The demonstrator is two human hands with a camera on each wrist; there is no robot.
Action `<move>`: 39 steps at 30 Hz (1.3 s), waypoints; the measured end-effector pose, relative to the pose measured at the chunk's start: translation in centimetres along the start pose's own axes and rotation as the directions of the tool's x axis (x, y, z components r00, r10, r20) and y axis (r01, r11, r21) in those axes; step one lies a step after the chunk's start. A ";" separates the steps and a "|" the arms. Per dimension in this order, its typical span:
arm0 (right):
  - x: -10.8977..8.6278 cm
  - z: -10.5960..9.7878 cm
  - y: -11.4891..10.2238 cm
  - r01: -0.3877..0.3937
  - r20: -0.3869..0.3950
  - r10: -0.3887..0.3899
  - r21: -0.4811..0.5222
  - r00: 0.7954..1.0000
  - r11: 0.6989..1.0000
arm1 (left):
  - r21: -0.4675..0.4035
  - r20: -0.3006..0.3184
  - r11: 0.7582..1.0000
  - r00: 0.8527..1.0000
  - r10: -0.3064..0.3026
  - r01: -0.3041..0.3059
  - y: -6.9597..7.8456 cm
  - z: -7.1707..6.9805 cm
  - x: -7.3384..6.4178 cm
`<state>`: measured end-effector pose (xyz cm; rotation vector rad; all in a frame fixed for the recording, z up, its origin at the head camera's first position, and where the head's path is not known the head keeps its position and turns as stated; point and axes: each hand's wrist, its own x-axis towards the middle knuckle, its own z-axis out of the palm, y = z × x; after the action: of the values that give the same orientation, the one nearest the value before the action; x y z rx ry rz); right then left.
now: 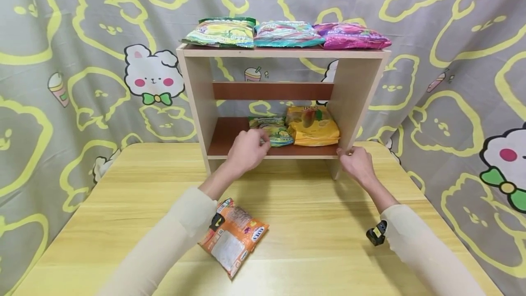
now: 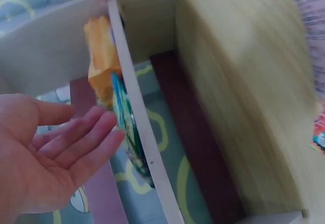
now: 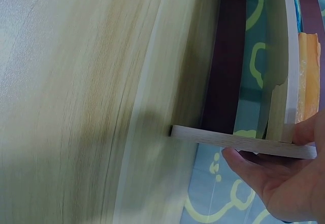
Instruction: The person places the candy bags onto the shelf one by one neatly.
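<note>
My left hand [image 1: 248, 150] is at the front of the lower shelf board [image 1: 230, 137], fingers extended and slightly bent, holding nothing. Just beyond its fingertips a green snack packet [image 1: 280, 134] lies flat on that board. To the packet's right a plump yellow bag [image 1: 315, 134] with a mango picture leans near the side wall. Low on the small wooden shelf unit's right side panel [image 1: 363, 90], my right hand [image 1: 356, 163] grips the edge. In the right wrist view the panel edge [image 3: 244, 144] runs between the thumb and fingers.
An orange packet [image 1: 234, 241] lies on the wooden table [image 1: 312, 232], partly behind the left sleeve. Along the unit's top sit a green-yellow packet [image 1: 223, 33], a teal one [image 1: 287, 34] and a magenta one [image 1: 353, 35]. A patterned grey curtain [image 1: 107, 76] hangs close behind.
</note>
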<state>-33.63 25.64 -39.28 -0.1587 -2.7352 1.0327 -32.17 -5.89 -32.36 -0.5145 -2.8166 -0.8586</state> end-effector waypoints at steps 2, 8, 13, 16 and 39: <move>0.0 0.0 0.0 -0.003 0.003 0.003 0.001 1.000 1.000 | 0.075 0.058 0.997 0.998 0.015 -0.019 -0.1 0.4 -0.7; 0.1 0.0 -0.2 -0.003 0.010 0.003 0.003 1.000 1.000 | 0.215 0.379 0.977 0.921 -0.092 0.010 -0.6 1.8 -3.7; 0.1 0.0 -0.3 0.006 0.005 -0.006 0.004 1.000 1.000 | 0.285 0.497 0.958 0.852 -0.164 0.018 -0.7 2.6 -6.1; 0.1 0.0 -0.2 0.009 0.004 -0.009 0.006 1.000 1.000 | 0.329 0.521 0.944 0.832 -0.193 0.013 -0.5 2.9 -7.3; 0.0 0.1 0.0 0.030 -0.022 -0.030 -0.024 0.999 0.999 | 0.500 0.609 0.865 0.726 -0.318 -0.041 -0.8 4.6 -9.8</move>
<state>-33.65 25.60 -39.41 -0.1316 -2.7218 0.9854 -23.55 -6.63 -38.97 -0.6247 -3.5937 0.1222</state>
